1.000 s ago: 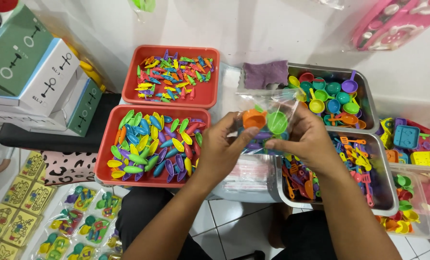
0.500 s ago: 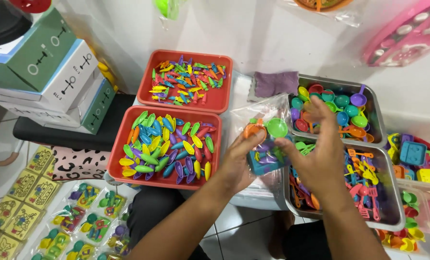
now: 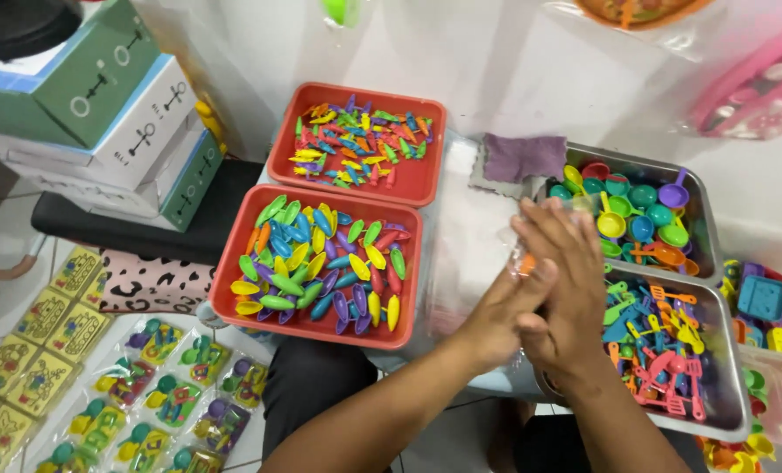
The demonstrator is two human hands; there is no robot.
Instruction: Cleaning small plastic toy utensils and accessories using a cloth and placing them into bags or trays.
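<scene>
Both hands (image 3: 553, 280) flat around bag (image 3: 506, 238)

Stacked green-white boxes (image 3: 102, 114), far left

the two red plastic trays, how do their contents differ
The far red plastic tray holds small, thin, spiky toy pieces heaped loosely in its middle, with bare red floor around them. The near red plastic tray holds larger, smooth leaf-shaped pieces that nearly fill it. Both are rectangular and hold mixed bright colours.

toy bag (image 3: 520, 263) mostly hidden, perhaps pressed
</scene>
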